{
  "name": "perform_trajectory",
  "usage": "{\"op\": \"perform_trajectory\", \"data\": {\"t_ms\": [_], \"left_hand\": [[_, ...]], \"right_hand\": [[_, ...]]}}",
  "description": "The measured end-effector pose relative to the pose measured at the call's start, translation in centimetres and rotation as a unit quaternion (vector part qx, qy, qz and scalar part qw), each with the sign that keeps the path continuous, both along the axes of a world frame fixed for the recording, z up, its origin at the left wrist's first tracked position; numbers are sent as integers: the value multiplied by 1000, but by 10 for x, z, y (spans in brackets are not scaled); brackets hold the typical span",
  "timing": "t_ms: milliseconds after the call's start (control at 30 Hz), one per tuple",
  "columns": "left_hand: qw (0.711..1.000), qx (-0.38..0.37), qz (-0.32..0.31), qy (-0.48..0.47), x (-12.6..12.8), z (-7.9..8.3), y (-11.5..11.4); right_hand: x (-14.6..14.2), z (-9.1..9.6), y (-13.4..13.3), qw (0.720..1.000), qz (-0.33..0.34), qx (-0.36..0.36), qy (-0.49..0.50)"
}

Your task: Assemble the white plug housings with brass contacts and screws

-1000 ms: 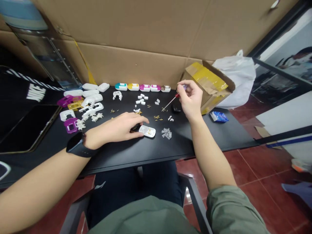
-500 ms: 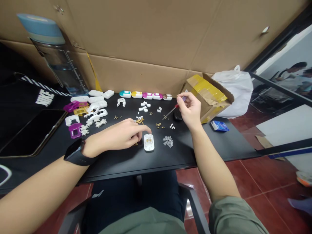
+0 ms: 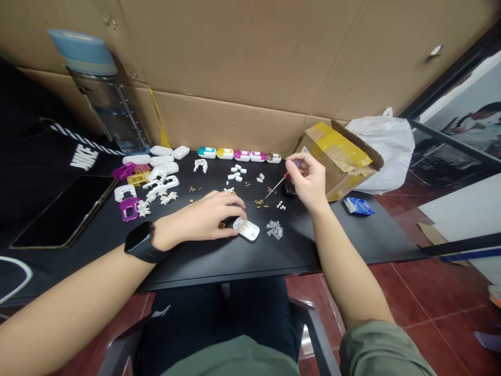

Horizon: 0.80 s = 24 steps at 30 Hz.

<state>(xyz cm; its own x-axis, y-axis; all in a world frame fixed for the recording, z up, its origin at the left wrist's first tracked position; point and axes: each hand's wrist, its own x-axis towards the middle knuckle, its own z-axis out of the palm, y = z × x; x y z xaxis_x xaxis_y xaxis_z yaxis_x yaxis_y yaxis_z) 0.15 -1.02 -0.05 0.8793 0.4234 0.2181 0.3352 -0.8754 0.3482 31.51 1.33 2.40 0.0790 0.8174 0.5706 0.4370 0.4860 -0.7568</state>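
My left hand (image 3: 219,215) has its thumb and fingertips at the left end of a small white plastic casing (image 3: 248,231), gripping it on the tabletop. The casing lies open side up, tilted sideways, with small brass-coloured parts inside. In my right hand (image 3: 307,180) is a thin screwdriver (image 3: 278,184), its shaft pointing down and left over the table. Small brass pieces (image 3: 259,202) lie below its tip. Clear plastic pieces (image 3: 275,230) sit right of the casing, and small white pieces (image 3: 281,205) lie farther back. My left palm partly hides more brass parts.
Coloured and white casings (image 3: 241,155) stand in a row at the back. White, purple and yellow shells (image 3: 129,209) lie left, beside a phone (image 3: 64,211) and a water bottle (image 3: 105,99). A cardboard box (image 3: 332,162) and blue packet (image 3: 359,206) are right.
My left hand has opened its fingers and closed them on the white casing, which has turned from upright to sideways. The right hand still holds the screwdriver. The view has shifted slightly.
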Motion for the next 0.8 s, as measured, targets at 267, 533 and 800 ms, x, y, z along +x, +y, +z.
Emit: {"op": "perform_trajectory", "data": {"t_ms": [267,533,800], "left_hand": [[996,-4,63,-57,-17,12,23],[996,11,66,-61,-18,5,30],[998,7,54,-40,-12,-1,24]], "right_hand": [[1,2,-2,999,14,-33,40],[3,22,-24,941,202,-181,-202],[-3,22,-36,811,297,-266,-428]]}}
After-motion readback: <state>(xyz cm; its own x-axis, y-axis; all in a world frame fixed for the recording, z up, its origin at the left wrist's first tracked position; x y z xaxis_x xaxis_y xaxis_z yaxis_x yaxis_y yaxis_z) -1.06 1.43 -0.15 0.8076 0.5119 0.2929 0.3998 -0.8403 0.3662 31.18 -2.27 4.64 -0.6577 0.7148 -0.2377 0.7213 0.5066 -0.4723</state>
